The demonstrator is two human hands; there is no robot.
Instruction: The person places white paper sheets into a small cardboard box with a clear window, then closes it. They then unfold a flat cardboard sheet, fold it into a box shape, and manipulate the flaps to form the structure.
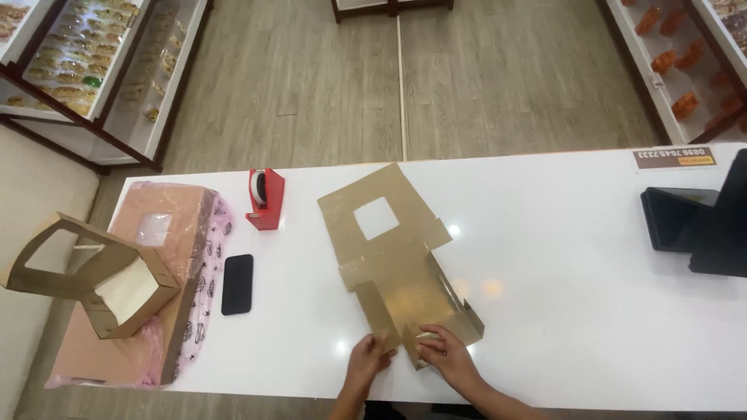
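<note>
a flat gold cardboard box blank [393,260] with a square window cut-out lies on the white table [560,311], near its front edge. the left hand [369,359] rests on the blank's near-left flap, fingers curled onto the card. the right hand [445,354] presses on the near-right flap, fingers bent over a fold. a black phone [236,284] lies to the left, with a red tape dispenser [264,199] behind it. further left, a folded brown window box [97,272] sits on a pink plastic-wrapped stack [191,233]. a black device [700,218] stands at the right.
</note>
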